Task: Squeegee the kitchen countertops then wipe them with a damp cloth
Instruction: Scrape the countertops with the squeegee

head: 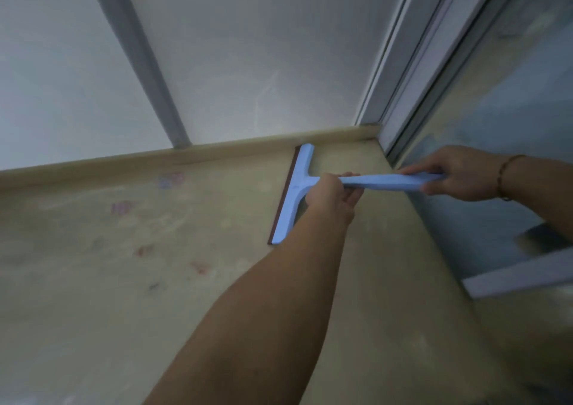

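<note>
Pale-blue plastic squeegee (297,187), T-shaped w/ a dark rubber blade, is laid on the beige tabletop (93,249) near the back upstand (217,150). Its neck is gripped by the left hand (331,197), its handle end by the right hand (459,175), fingers curled round it. Tabletop looks smooth, w/ faint reddish smudges (142,249). Blade is best kept flat and pressed evenly, pulled in overlapping passes.

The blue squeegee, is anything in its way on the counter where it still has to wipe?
Nothing visible blocks it. The squeegee lies with its blade on the countertop, held by the left hand near the head and the right hand at the handle's end. To the blade's left are only flat coloured smudges.
</note>
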{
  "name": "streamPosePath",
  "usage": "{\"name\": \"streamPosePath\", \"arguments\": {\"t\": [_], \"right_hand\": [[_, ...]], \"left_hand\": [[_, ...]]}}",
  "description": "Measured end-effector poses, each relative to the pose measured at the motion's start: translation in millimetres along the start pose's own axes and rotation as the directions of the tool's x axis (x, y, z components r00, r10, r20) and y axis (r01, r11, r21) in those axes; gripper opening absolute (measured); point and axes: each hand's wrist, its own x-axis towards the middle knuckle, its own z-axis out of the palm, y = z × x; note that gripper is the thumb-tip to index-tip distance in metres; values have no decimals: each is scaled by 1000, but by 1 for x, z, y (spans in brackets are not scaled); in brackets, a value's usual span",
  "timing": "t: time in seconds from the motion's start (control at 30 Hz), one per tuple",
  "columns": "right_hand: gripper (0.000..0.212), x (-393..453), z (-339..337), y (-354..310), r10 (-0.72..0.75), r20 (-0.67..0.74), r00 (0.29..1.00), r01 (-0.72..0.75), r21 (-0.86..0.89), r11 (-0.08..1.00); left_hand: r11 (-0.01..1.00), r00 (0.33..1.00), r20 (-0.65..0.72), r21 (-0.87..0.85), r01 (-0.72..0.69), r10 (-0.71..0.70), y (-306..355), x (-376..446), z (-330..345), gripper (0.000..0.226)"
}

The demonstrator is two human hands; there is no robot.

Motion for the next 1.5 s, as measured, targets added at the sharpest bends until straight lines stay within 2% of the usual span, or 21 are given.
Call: {"name": "streamPosePath", "arguments": {"t": [0.17, 0.3, 0.63, 0.77, 0.9, 1.03, 1.2, 1.37, 1.5], "right_hand": [[46, -4, -2, -4, 4, -6, 1000, -4, 2, 1000], [46, -8, -6, -4, 5, 7, 1000, -5, 2, 1000], [46, -24, -2, 0, 119, -16, 993, -118, 17, 993], [45, -40, -3, -9, 161, -60, 985, -159, 33, 987], [41, -55, 3, -16, 218, -147, 965, -208, 79, 975], [42, -63, 23, -16, 275, -143, 951, -252, 160, 954], [36, -78, 50, -24, 305, -161, 939, -258, 256, 932], [38, -106, 85, -46, 361, -183, 914, -282, 351, 893], [32, -123, 100, -65, 417, -189, 889, -305, 433, 848]], "left_hand": [[999, 1000, -16, 41, 2, -1, 1, -3, -1, 26], [1000, 1000, 17, 22, 21, -21, 2, -4, -1, 16], [995, 997, 67, 94, 31, -37, -10, -4, 15, 16], [983, 994, 98, 180, 29, -47, -13, -10, 26, 17], [956, 992, 122, 294, -1, -36, -17, -6, 44, 34], [935, 989, 122, 352, 35, -83, -19, -6, 40, 20], [870, 981, 86, 480, 113, -174, -23, -10, 30, 31], [797, 974, 34, 581, 165, -226, -33, -21, 18, 25], [747, 972, -15, 636, 192, -236, -40, -35, 12, 21]]}}
